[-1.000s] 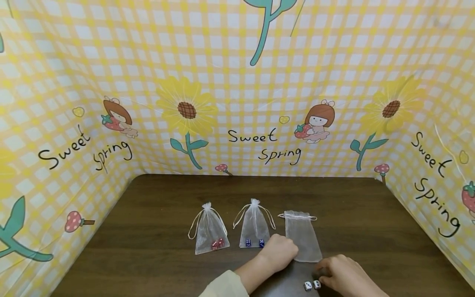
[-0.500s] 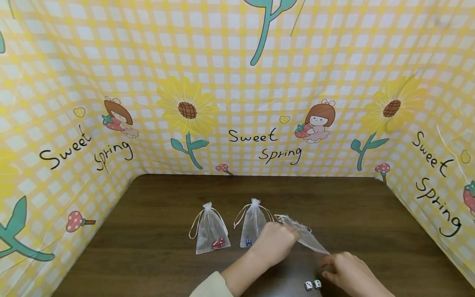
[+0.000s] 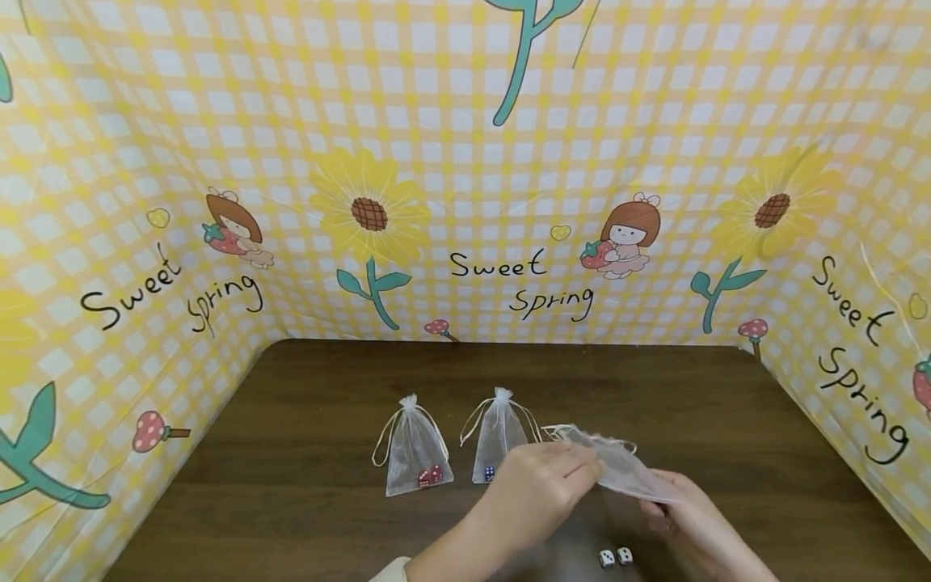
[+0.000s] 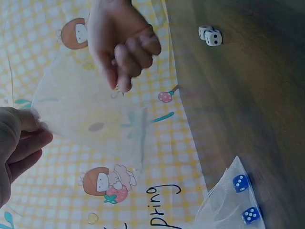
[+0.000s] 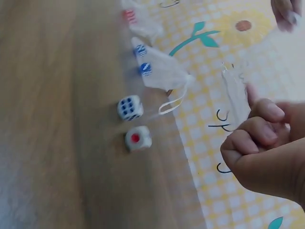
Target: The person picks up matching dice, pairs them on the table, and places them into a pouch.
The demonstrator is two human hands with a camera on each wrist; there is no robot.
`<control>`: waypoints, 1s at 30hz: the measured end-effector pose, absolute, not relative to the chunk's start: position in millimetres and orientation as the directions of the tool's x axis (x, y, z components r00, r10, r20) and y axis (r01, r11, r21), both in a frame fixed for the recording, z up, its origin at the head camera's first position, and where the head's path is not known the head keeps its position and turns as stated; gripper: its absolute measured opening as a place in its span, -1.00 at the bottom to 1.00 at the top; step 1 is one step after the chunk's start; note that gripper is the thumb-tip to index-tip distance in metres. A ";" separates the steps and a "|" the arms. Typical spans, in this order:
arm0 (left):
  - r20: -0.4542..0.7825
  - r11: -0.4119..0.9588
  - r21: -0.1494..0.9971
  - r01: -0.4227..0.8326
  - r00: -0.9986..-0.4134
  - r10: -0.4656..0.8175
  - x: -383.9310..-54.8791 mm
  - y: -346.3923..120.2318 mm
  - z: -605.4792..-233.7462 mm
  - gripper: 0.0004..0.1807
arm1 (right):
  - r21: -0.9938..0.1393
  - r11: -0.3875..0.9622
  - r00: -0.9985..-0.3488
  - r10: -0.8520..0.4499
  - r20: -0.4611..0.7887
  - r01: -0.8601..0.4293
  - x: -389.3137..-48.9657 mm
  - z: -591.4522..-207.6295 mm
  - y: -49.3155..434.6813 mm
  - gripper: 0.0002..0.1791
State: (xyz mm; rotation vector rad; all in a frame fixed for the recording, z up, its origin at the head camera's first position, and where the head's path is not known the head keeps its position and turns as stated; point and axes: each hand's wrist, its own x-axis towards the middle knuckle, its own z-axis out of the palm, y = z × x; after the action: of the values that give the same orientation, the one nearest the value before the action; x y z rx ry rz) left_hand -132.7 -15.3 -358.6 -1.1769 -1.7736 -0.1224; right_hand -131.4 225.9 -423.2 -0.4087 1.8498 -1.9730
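Above the table, a sheer white drawstring bag [image 3: 624, 471] is stretched at a tilt between my two hands, with nothing visible in it. My left hand [image 3: 534, 493] pinches one edge of it; in the left wrist view the thumb and fingertips [image 4: 35, 125] meet on the fabric. My right hand [image 3: 694, 513] pinches the other side, its remaining fingers curled, as the right wrist view [image 5: 267, 136] also shows. Two white dice [image 3: 615, 557] lie side by side on the table below the bag, close to my right hand.
Two closed drawstring bags lie flat to the left: one with red dice [image 3: 429, 475], one with blue dice [image 4: 245, 198]. My left hand partly covers the blue-dice bag in the head view. A yellow checked cloth [image 3: 465, 162] walls the brown table [image 3: 305, 453] at back and sides.
The third bag lay flat on the table a second ago; it has been lifted and tilted. My right hand has moved from beside the dice up to the bag's edge.
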 end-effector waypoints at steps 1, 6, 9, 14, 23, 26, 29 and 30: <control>0.748 0.512 -0.419 0.750 -0.034 0.662 -131.4 -15.9 -358.1 -0.87 | -0.989 -0.076 -0.882 -0.464 -0.081 0.131 -131.6 -420.7 227.0 -0.56; 0.678 0.451 -0.510 0.732 0.021 0.734 -126.1 -17.7 -360.9 -0.88 | -0.976 -0.107 -0.908 -0.397 -0.133 0.190 -132.1 -409.5 231.6 -0.48; 0.633 0.432 -0.539 0.723 0.010 0.774 -124.8 -19.7 -365.5 -0.86 | -0.981 -0.118 -0.949 -0.293 -0.112 0.152 -132.9 -406.6 230.9 -0.51; 0.593 0.409 -0.532 0.742 -0.019 0.805 -123.2 -23.9 -372.5 -0.85 | -0.995 -0.061 -0.989 -0.126 -0.072 0.080 -133.1 -405.1 225.9 -0.67; 0.531 0.427 -0.419 0.801 -0.165 0.831 -120.1 -33.1 -383.4 -0.78 | -0.975 0.201 -0.994 0.032 0.106 -0.097 -125.3 -394.5 210.3 -0.82; 0.556 0.450 -0.386 0.806 -0.186 0.810 -122.6 -36.1 -385.2 -0.76 | -0.962 0.232 -0.986 0.049 0.161 -0.145 -122.5 -392.0 207.1 -0.83; 0.645 0.489 -0.349 0.799 -0.173 0.744 -128.5 -39.8 -384.0 -0.79 | -0.943 0.258 -0.971 0.056 0.234 -0.212 -120.9 -390.3 204.1 -0.89; 0.682 0.510 -0.340 0.790 -0.167 0.712 -131.0 -41.3 -382.7 -0.80 | -0.931 0.275 -0.962 0.058 0.265 -0.240 -120.4 -390.0 203.0 -0.91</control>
State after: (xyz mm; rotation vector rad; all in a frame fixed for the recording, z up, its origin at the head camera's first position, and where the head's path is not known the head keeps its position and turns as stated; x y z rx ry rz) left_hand -131.0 -41.3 -382.7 -1.2366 -1.9137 -0.1172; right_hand -120.4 203.0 -390.0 -0.1966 2.6948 -2.0488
